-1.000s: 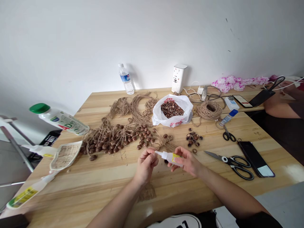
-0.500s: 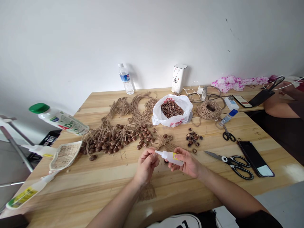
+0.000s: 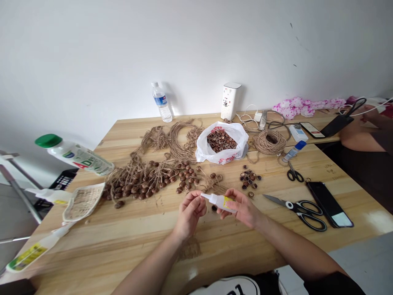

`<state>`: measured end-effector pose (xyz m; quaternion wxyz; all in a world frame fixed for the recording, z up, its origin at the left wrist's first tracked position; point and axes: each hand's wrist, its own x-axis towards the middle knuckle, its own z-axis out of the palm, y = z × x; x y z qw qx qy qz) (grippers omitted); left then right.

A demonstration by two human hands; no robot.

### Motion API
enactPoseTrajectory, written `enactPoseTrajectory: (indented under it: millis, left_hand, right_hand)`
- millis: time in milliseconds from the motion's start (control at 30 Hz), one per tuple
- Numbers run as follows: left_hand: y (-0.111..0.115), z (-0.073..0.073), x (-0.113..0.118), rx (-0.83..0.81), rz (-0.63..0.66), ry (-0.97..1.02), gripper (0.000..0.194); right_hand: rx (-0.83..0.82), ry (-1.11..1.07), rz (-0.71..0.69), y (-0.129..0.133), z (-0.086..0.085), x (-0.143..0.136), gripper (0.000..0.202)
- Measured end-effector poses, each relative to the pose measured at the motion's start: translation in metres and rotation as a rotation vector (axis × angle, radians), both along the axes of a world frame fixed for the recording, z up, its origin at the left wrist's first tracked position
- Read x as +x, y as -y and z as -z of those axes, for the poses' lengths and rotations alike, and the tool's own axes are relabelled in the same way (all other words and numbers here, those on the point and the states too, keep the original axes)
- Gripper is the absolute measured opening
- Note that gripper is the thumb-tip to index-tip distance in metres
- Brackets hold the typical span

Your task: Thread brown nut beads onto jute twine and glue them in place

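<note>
My right hand (image 3: 241, 209) is closed around a small white glue bottle (image 3: 221, 202) with a yellow label, its nozzle pointing left. The nozzle tip touches or nearly touches the fingertips of my left hand (image 3: 190, 213). Those fingers are pinched together, and what they hold is too small or hidden to name. Twine ends (image 3: 216, 186) lie just behind the hands. A dark shell piece (image 3: 214, 208) rests on the table beside the bottle. Brown shells on twine (image 3: 138, 184) are heaped to the left.
Behind the hands stands a white bag (image 3: 201, 149) of shell pieces, beside a twine roll (image 3: 270, 142). Large scissors (image 3: 302, 209) and a black phone case (image 3: 328, 203) lie right. A woven tray (image 3: 82, 200) and big bottle (image 3: 82, 157) are left. Another person's arm (image 3: 359, 137) shows far right.
The view has shifted slightly. The glue bottle stays at my left fingertips, and both hands hold nearly the same pose.
</note>
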<state>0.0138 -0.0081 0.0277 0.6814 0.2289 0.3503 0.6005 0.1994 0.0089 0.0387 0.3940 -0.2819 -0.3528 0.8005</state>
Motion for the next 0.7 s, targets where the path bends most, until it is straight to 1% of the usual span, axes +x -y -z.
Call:
enactPoseTrajectory:
  millis: [167, 433, 533, 700]
  left_hand:
    - [-0.0016, -0.0015, -0.001, -0.021, -0.04, 0.013, 0.027]
    - [-0.0032, -0.0014, -0.003, -0.041, -0.046, 0.009, 0.024]
    - [-0.0037, -0.0007, -0.0033, -0.036, -0.04, 0.005, 0.023]
    - [-0.003, 0.0001, -0.0026, -0.03, -0.033, -0.008, 0.023]
  right_hand:
    - [0.048, 0.033, 0.024, 0.0009, 0.0011, -0.0012, 0.029]
    - [0.142, 0.136, 0.055, -0.0002, 0.009, -0.0006, 0.032]
    - [0.117, 0.136, 0.063, 0.0, 0.0077, -0.0016, 0.031]
    - [0.013, 0.032, 0.042, 0.0006, 0.0009, -0.0039, 0.028]
